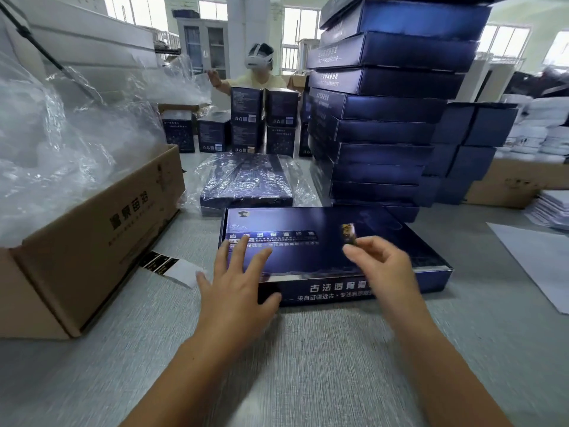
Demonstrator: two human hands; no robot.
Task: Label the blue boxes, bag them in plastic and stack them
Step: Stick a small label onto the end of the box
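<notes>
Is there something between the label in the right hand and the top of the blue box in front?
Nothing visible stands between them. The right hand pinches the label over a bare part of the blue box lid. The left hand rests on the lid's left side, apart from it.

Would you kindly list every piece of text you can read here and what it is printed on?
"古法透骨", cut off by the right hand: front side of the nearest blue box.
"来自苗疆远古·专注", then hidden: line beneath.
Box top, pinched label, cardboard carton, stacked boxes: too blurred to read.
</notes>
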